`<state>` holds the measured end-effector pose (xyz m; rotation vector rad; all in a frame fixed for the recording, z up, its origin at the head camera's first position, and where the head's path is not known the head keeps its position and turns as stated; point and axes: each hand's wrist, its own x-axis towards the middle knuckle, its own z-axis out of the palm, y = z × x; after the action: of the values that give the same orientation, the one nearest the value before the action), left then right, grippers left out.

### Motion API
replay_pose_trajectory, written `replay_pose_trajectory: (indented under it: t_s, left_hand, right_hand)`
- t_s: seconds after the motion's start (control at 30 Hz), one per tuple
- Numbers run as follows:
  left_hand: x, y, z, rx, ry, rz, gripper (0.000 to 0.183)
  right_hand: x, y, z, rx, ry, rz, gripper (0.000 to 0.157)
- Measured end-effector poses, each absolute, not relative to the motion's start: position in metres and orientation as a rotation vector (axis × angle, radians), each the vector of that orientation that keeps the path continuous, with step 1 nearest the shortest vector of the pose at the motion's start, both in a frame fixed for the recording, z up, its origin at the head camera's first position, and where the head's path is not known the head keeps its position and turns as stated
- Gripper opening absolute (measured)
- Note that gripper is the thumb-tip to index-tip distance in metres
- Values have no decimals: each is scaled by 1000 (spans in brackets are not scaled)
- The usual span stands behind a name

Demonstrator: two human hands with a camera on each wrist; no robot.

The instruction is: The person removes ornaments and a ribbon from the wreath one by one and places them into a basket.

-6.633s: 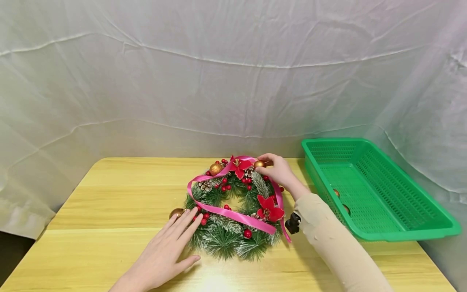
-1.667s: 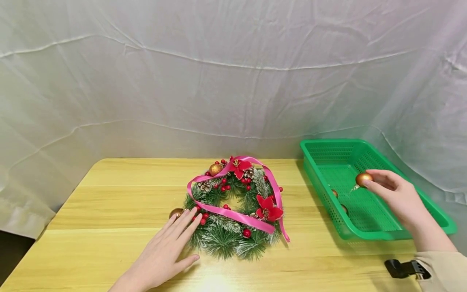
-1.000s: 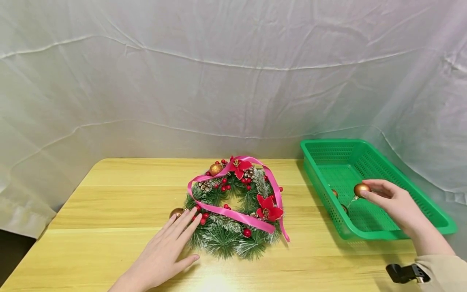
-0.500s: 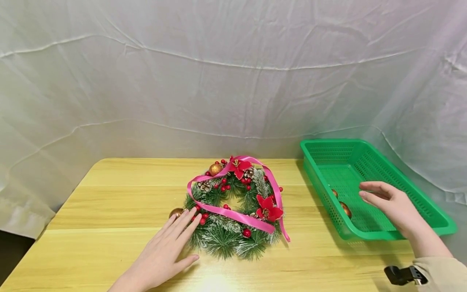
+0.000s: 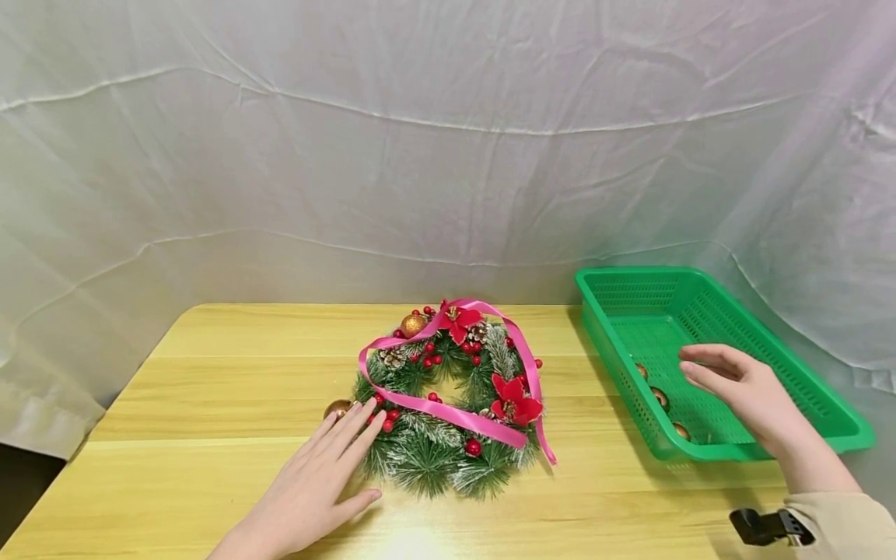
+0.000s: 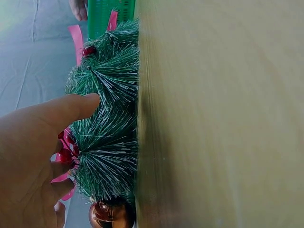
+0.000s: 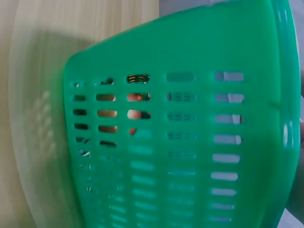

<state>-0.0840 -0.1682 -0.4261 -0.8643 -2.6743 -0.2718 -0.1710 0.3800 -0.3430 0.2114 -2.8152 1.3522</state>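
A green Christmas wreath (image 5: 427, 459) lies on the table, dressed with red berries, pine cones and red poinsettias (image 5: 516, 400). My left hand (image 5: 315, 482) rests its straight fingers on the wreath's front left edge, beside a copper-gold ball ornament (image 5: 338, 410). Another gold ball ornament (image 5: 414, 324) sits at the wreath's back left. Over the green plastic basket (image 5: 640, 272) hovers my right hand (image 5: 752, 393), fingers loosely bent and nothing between them. Several ball ornaments (image 5: 660, 398) lie inside along the basket's left wall. The right wrist view shows mostly that basket's slotted side.
A pink ribbon (image 5: 448, 412) loops loosely over the wreath, one end trailing onto the table at the right. The wooden table (image 5: 231, 389) backs onto a pale hanging cloth (image 5: 420, 171). The basket stands at the table's right side.
My right hand took a gold ball ornament from the wreath's back right, carried it right and let it go in the basket, where it shifted toward the front. The left hand has stayed put.
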Motion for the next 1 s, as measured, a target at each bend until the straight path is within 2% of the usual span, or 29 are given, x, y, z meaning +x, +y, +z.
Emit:
replay_pose_trajectory:
  t_s: [0.43, 1.0]
  left_hand:
    - [-84, -167, -426, -863, -2679, -276, 92]
    - [-82, -169, -426, -851, -2664, -266, 92]
  right_hand:
    - [-176, 348, -330, 279, -2794, 1290, 43]
    - [-196, 260, -329, 447, -2684, 1446, 43]
